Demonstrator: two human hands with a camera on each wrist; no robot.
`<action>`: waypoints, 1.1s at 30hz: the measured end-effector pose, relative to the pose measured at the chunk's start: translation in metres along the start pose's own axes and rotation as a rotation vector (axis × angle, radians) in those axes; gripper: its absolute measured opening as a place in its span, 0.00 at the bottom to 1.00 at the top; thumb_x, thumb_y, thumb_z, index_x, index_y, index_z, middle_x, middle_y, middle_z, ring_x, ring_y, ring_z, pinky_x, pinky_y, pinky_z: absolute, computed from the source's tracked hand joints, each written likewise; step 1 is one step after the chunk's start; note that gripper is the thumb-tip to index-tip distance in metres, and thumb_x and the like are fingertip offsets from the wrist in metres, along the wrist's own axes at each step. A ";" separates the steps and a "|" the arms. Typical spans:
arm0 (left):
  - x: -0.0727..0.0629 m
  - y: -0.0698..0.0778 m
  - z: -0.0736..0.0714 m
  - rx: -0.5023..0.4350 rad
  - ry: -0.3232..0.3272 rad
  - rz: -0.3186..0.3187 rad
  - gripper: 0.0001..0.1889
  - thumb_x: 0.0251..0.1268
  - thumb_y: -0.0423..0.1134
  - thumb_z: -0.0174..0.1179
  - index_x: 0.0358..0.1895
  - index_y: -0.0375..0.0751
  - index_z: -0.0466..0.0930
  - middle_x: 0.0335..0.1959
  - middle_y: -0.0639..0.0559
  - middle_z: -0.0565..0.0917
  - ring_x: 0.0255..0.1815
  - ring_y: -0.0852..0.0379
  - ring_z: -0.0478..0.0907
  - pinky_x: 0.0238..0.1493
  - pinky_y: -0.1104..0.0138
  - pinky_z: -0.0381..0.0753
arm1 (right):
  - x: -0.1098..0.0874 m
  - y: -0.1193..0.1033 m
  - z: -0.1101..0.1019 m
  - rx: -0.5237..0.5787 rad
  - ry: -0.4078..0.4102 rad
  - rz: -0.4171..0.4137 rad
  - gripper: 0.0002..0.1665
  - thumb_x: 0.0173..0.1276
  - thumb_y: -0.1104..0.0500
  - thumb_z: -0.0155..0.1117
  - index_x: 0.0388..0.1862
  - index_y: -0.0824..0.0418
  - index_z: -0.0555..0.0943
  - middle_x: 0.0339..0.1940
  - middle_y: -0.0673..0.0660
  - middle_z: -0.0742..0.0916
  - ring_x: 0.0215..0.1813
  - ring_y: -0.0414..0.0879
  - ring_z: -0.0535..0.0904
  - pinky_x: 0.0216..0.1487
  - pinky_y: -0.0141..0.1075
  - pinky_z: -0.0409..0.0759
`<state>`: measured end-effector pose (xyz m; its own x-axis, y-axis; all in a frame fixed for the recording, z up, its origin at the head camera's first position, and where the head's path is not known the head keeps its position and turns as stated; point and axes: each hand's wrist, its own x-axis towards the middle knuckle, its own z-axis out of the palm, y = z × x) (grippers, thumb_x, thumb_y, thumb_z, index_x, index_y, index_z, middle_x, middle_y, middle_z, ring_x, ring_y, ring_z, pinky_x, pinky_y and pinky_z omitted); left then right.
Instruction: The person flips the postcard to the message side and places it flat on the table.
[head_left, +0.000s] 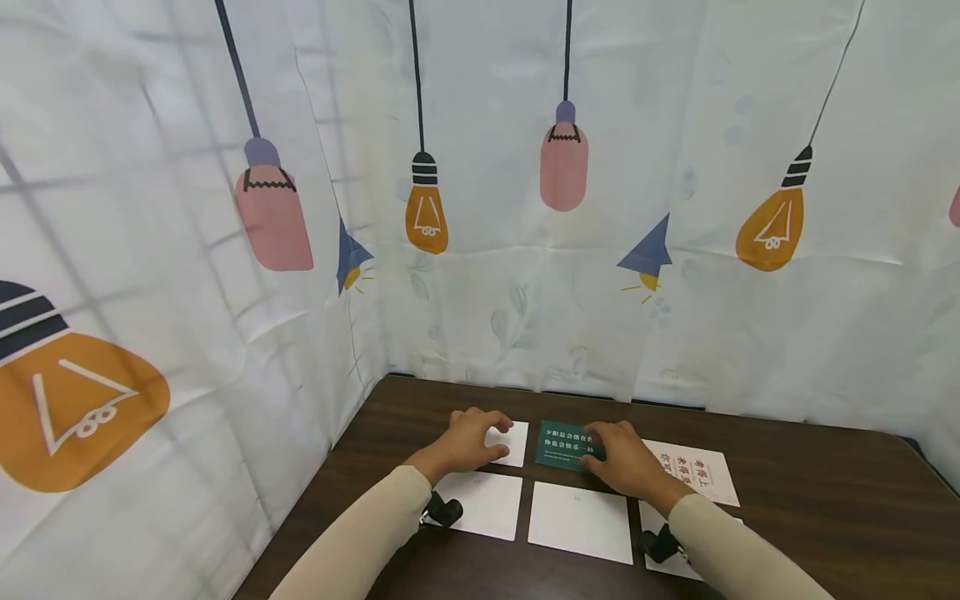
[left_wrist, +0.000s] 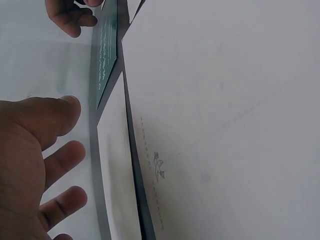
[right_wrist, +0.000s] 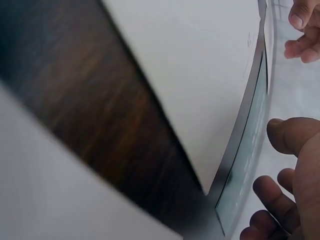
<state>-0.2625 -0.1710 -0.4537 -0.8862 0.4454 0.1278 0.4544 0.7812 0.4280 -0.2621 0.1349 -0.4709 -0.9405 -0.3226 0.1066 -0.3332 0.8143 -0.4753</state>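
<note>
My left hand point(head_left: 468, 440) hovers over a white card point(head_left: 514, 450) in the back row, its thumb and fingers apart with nothing between them. In the left wrist view the bent fingers point(left_wrist: 65, 205) stand off from the cards. My right hand point(head_left: 624, 457) overlaps the right edge of a dark green card point(head_left: 558, 446) with white lettering. The right wrist view has its thumb and loosely curled fingers point(right_wrist: 272, 197) beside the green card point(right_wrist: 245, 155), holding nothing. Right of that hand lies a white card with red characters point(head_left: 693, 468), partly covered by it.
In front lie more white cards: a left one point(head_left: 487, 504), a middle one point(head_left: 580, 521) and a right one point(head_left: 663, 567) partly under the right sleeve point(head_left: 735, 542). All are on a dark wooden table point(head_left: 840, 500). A white curtain point(head_left: 480, 333) printed with lamps hangs behind and at left.
</note>
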 end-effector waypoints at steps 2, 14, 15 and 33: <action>0.001 0.002 0.002 0.013 0.003 0.001 0.20 0.67 0.44 0.69 0.60 0.47 0.80 0.52 0.57 0.86 0.59 0.50 0.74 0.61 0.46 0.59 | -0.001 0.003 -0.001 -0.004 0.003 0.000 0.33 0.66 0.50 0.75 0.67 0.59 0.78 0.50 0.51 0.86 0.66 0.56 0.72 0.60 0.55 0.76; 0.005 0.012 0.005 0.006 -0.010 0.003 0.20 0.69 0.44 0.68 0.60 0.46 0.80 0.53 0.57 0.85 0.61 0.50 0.73 0.63 0.45 0.58 | -0.009 0.018 -0.012 -0.038 0.006 0.030 0.34 0.67 0.50 0.75 0.68 0.60 0.77 0.51 0.53 0.86 0.68 0.60 0.70 0.61 0.59 0.74; 0.006 0.013 0.006 0.004 -0.013 0.004 0.20 0.69 0.44 0.68 0.61 0.46 0.80 0.54 0.57 0.85 0.61 0.50 0.73 0.63 0.45 0.58 | -0.010 0.019 -0.013 -0.041 0.008 0.028 0.34 0.67 0.50 0.75 0.68 0.61 0.77 0.51 0.54 0.86 0.68 0.60 0.71 0.61 0.59 0.74; 0.025 0.026 0.023 0.000 -0.030 -0.026 0.20 0.68 0.45 0.69 0.61 0.50 0.81 0.54 0.61 0.83 0.64 0.50 0.70 0.62 0.50 0.59 | -0.012 0.043 -0.019 -0.068 -0.006 0.008 0.39 0.66 0.51 0.76 0.70 0.65 0.74 0.61 0.61 0.83 0.69 0.64 0.68 0.64 0.62 0.70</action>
<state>-0.2709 -0.1300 -0.4599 -0.8945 0.4379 0.0898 0.4312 0.7925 0.4313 -0.2665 0.1827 -0.4757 -0.9427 -0.3191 0.0976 -0.3299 0.8475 -0.4158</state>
